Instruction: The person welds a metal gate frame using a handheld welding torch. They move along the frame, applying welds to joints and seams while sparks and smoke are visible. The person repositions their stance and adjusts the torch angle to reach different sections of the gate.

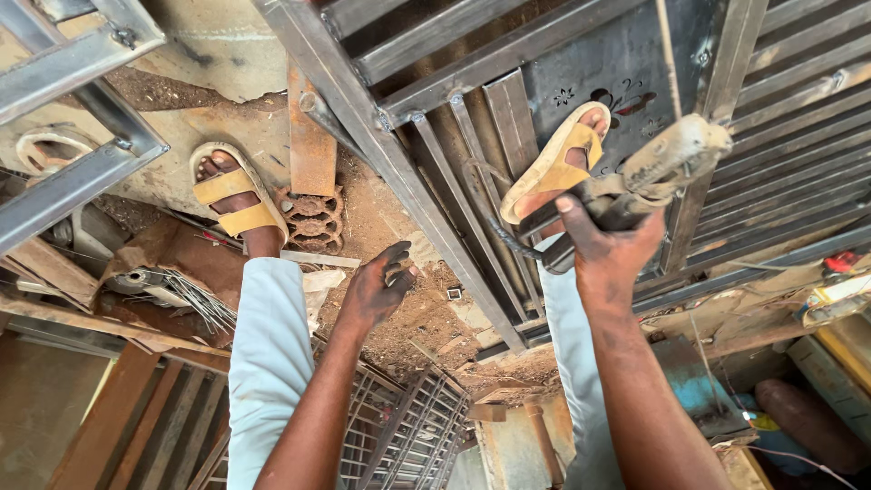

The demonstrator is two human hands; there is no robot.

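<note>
My right hand (606, 247) is shut on a grimy welding electrode holder (676, 156), whose pale handle points up and to the right and whose dark cable (508, 238) loops off to the left. It hangs over a steel gate frame (410, 181) lying flat, on which my sandalled right foot (555, 163) stands. My left hand (379, 289) hovers lower left of the frame over the dusty ground, fingers loosely curled, with nothing visible in it. My left foot (238, 201) in a yellow sandal rests on the ground at the left.
The gate has parallel slats (798, 118) and a dark plate with flower cut-outs (617, 95). A rusty flat bar (310, 145) and a bundle of thin rods (192, 301) lie at the left. A metal grille (408, 426) is below, another steel frame (82, 172) upper left.
</note>
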